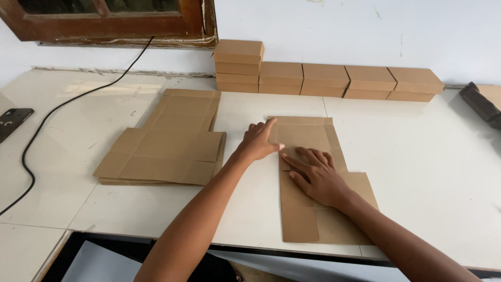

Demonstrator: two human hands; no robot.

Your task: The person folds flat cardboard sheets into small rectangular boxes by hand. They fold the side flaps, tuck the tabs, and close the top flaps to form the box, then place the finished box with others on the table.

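Note:
A flat brown cardboard box blank (304, 209) lies on the white table (428, 172) in front of me. My left hand (259, 140) rests on its upper left part, fingers bent, thumb pointing away. My right hand (315, 175) lies flat on the middle of the blank, fingers spread and pointing left. Neither hand grips anything; both press on the cardboard.
A stack of flat cardboard blanks (167, 141) lies to the left. Folded brown boxes (323, 78) line the back wall. A black cable (36, 141) runs over the left side, near a dark phone (13, 121). Dark items (482, 102) sit at far right.

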